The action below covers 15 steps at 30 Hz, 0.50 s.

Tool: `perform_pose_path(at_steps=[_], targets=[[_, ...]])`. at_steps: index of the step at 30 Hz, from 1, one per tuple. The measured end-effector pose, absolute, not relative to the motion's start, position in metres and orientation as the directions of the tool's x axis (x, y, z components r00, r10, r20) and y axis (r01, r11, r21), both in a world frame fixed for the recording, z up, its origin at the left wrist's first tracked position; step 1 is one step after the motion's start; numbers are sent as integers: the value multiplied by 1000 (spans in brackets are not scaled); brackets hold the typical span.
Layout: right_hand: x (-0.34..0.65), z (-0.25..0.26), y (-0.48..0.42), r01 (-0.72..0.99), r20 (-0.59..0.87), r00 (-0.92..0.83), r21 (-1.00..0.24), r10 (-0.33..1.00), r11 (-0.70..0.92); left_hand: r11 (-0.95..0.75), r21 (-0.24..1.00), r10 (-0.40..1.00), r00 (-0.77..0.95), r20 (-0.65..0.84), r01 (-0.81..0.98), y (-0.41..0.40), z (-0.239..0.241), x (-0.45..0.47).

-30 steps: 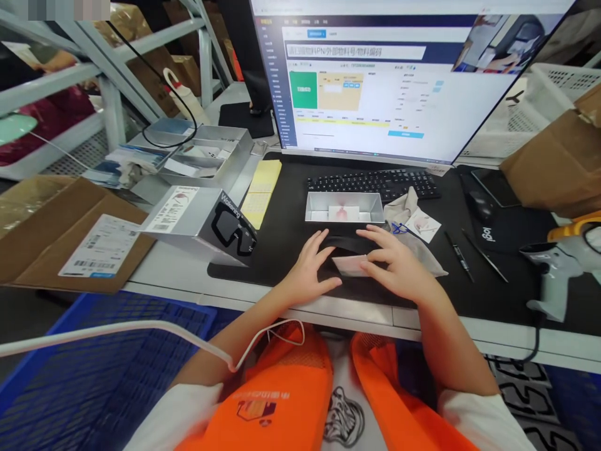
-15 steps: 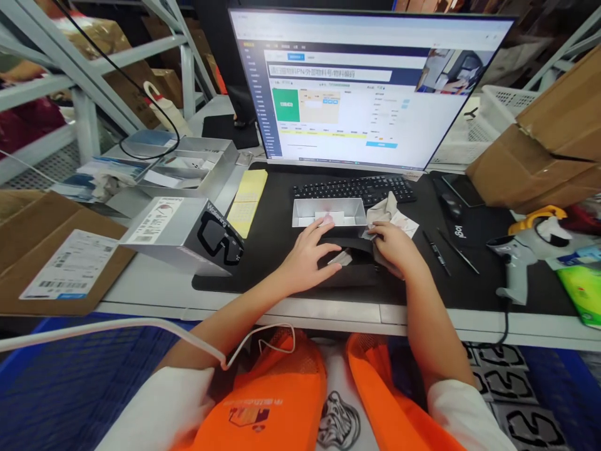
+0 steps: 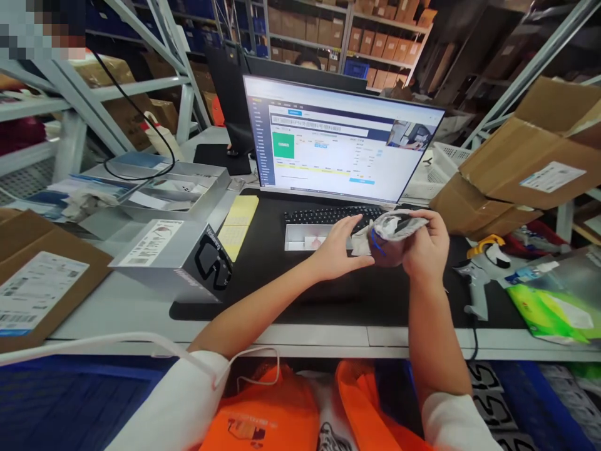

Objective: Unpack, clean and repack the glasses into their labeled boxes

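My right hand (image 3: 428,245) is raised above the black desk mat (image 3: 291,288) and closed around a grey cloth pouch (image 3: 393,227) with a blue cord. My left hand (image 3: 339,249) pinches the pouch's left end, fingers closed on it. Just behind the hands lies an open silver box tray (image 3: 300,237) with a card in it, in front of the black keyboard (image 3: 323,215). A silver box (image 3: 173,255) printed with sunglasses stands to the left on the desk edge.
A monitor (image 3: 338,141) stands behind the keyboard. Yellow label sheets (image 3: 238,224) and open silver trays (image 3: 173,188) lie at left, a cardboard sheet with a label (image 3: 32,282) farther left. A barcode scanner (image 3: 479,275), green packet (image 3: 549,313) and cardboard boxes (image 3: 516,163) are at right.
Both hands have lifted off the mat with the grey pouch, up and to the right. The dark item and card under the hands earlier are out of sight. The view has tilted upward.
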State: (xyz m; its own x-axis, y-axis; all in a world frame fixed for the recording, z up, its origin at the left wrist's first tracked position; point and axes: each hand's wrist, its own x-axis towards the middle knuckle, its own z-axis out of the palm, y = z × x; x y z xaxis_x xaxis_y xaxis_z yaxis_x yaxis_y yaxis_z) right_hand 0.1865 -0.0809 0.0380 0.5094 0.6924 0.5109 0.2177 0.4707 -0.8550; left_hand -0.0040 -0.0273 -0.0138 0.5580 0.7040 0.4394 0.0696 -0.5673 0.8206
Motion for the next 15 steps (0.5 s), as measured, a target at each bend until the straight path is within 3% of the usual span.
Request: perform_pose_path(at_steps=[3,5,8,12,15], targets=[[152,52,-70,-118,414,407,-860,814,496,-399,898,729,531,433,-184,-25,-11,0],[144,57,-67,-189,409,289,-862,866,470,-283,902,715,555,425,-327,-23,-10,-3],[154,62,-67,12,493,83,-869,866,494,-227,927,733,573,365,-300,-18,-7,-16],[177,71,-75,457,438,-130,-770,889,446,-434,900,792,492,361,38,-14,6,-35],[181,73,-76,516,406,-178,-737,896,436,-523,834,789,467,398,174,-15,12,-41]])
